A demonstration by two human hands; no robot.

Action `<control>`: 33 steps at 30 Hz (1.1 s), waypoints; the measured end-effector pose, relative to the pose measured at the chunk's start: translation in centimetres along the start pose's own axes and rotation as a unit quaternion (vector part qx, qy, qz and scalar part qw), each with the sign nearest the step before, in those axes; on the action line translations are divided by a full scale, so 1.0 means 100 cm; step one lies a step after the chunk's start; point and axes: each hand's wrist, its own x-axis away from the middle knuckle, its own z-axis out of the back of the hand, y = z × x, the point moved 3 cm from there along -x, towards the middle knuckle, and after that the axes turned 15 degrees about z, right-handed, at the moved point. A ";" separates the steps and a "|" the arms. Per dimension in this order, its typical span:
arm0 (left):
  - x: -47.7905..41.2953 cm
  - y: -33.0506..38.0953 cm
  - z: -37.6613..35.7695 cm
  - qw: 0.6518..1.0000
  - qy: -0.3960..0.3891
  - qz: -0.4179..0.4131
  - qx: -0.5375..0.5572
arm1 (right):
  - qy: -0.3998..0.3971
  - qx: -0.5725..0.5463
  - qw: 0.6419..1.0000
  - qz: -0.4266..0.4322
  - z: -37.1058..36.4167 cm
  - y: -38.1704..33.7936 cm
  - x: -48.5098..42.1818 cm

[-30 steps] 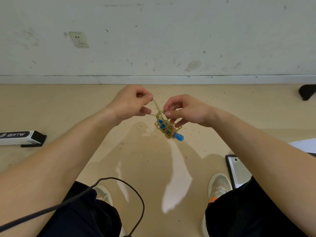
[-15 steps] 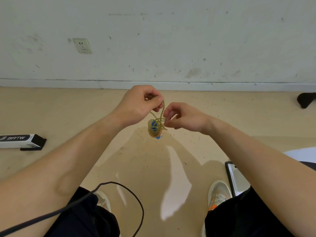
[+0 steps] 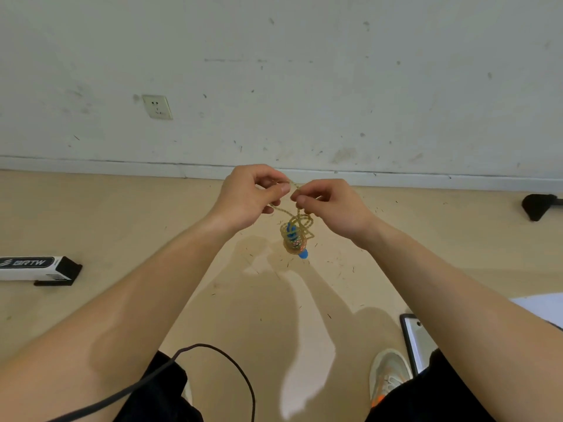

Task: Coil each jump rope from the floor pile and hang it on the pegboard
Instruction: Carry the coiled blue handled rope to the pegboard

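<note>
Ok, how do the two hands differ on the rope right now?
The left hand sits slightly higher than the right hand. The coiled jump rope hangs just under the right hand, below and to the side of the left hand. Both pinch its yellow strands.

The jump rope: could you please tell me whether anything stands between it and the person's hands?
Nothing visible does: the left hand and right hand both pinch the jump rope, whose coiled bundle hangs above the floor.
</note>
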 end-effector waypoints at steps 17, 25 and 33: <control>-0.193 0.021 0.013 0.992 -0.031 0.085 0.088 | 0.021 -0.038 0.996 -0.082 0.041 0.067 -0.179; -0.231 0.158 0.075 0.991 -0.019 0.110 0.073 | 0.014 -0.033 0.993 -0.113 0.112 -0.029 -0.272; -0.194 0.386 0.162 0.988 -0.030 0.132 0.075 | 0.003 -0.034 0.993 -0.110 0.219 -0.244 -0.345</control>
